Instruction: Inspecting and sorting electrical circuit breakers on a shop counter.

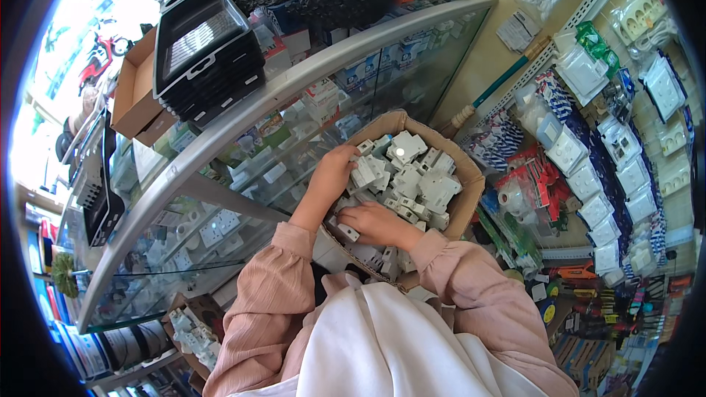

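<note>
A cardboard box (469,204) in front of me holds a heap of white modular circuit breakers (408,179). My left hand (332,172) reaches over the box's left side, its fingers and thumb closed against a white breaker (362,172) at the edge of the heap. Just nearer to me, my right hand (378,223) is down among the breakers, palm downward. Between its fingers and thumb sits another breaker (347,232), partly covered by the hand. A clear plastic wrap seems to lie between the two hands.
A glass display counter (287,74) with a metal rim runs along the left, bearing stacked black trays (207,60). Packaged sockets and switches (584,187) hang on the right wall. A green-handled broom (499,82) leans behind the box. Another box of breakers (193,336) stands lower left.
</note>
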The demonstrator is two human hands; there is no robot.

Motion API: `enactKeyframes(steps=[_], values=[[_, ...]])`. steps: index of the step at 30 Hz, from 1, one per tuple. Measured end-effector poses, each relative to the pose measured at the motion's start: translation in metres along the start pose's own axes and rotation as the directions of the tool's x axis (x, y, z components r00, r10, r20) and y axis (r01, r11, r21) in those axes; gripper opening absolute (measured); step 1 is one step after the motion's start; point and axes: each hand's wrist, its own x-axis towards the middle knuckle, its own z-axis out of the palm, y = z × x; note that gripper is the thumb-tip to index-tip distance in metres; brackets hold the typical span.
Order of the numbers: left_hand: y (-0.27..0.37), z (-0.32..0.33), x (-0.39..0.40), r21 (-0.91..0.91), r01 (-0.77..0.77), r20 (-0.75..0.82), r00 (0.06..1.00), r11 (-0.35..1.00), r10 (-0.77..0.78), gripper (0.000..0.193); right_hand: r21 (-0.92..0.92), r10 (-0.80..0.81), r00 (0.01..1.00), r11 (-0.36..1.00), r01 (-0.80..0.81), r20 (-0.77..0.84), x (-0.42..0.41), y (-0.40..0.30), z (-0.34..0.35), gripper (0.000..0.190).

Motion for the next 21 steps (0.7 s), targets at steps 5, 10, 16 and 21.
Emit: enactKeyframes(steps=[5,10,16,21], values=[[-0.010,-0.004,-0.004,-0.026,-0.002,0.003,1.000,1.000,0.002,0.030,0.241,0.048,0.990,0.970,-0.015,-0.131,-0.026,-0.009,-0.045,0.052],[-0.001,0.000,-0.006,-0.065,-0.032,0.000,0.999,0.997,0.032,0.025,-0.052,-0.100,0.913,0.995,0.086,-0.396,-0.065,-0.006,-0.049,0.054],[0.009,-0.001,-0.012,-0.080,-0.046,0.155,0.986,0.996,0.058,0.030,-0.190,-0.135,0.810,0.981,0.030,-0.571,-0.077,-0.009,-0.048,0.042],[0.013,0.005,-0.024,-0.086,-0.034,0.152,0.987,0.996,0.046,0.039,-0.103,-0.047,0.794,0.995,-0.019,-0.606,-0.073,-0.002,-0.059,0.043]])
